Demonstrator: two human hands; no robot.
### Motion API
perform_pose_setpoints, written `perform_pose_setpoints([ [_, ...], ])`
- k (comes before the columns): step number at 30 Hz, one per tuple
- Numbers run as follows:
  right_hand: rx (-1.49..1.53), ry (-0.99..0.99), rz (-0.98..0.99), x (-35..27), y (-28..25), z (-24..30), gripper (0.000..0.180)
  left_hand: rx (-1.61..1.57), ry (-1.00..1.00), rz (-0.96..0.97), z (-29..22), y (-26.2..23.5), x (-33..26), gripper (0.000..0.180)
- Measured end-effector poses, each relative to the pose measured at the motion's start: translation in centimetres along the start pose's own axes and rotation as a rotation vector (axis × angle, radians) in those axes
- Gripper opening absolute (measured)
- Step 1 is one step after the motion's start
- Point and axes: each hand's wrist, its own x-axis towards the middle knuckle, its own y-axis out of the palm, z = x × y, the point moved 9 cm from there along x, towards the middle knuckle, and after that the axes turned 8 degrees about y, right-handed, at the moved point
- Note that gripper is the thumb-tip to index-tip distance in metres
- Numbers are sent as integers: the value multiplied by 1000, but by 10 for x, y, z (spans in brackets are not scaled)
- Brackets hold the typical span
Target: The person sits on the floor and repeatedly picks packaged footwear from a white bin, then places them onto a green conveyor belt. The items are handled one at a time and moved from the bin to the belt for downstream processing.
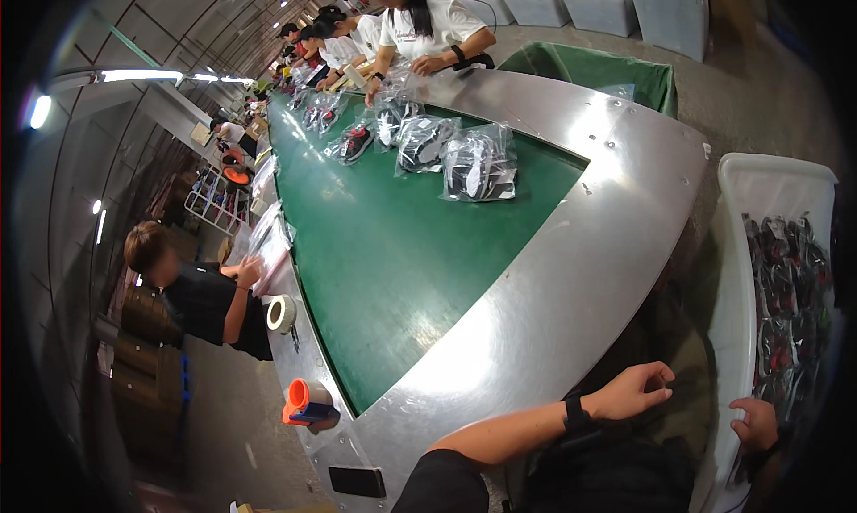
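Right hand (pixel 757 424) rests on the near rim of the white bin (pixel 748 272) of bagged shoes (pixel 790 308), fingers curled on it; left hand (pixel 636 390) hovers loosely open, empty, beside the steel table (pixel 571 281). Better to grip one bag by its slack plastic

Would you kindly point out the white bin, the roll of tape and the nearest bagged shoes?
white bin (pixel 734 272), head view, left rim.
roll of tape (pixel 281 314), head view, outer side.
bagged shoes (pixel 480 163), head view, bag's middle.
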Motion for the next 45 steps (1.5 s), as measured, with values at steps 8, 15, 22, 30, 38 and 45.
perform_pose_setpoints([
  [8, -46, -52, -22, -1, -3, 19, 39, 21, 23, 5, -3, -2, -3, 32],
  [15, -41, -98, -43, -4, -8, 32, 37, -13, 36, -7, -5, -2, -4, 32],
  [22, -44, -90, -69, -7, -8, 34, 37, 10, 46, -8, -10, -3, -5, 31],
  [30, -37, -71, -72, -8, -9, 35, 37, 8, 45, -12, -13, -4, -6, 31],
  [38, -47, -57, -77, -9, -8, 31, 35, 17, 46, -11, -14, -4, -6, 31],
  [45, -49, -110, -90, -11, -8, 33, 35, 38, 49, -14, -15, -7, -8, 32],
])
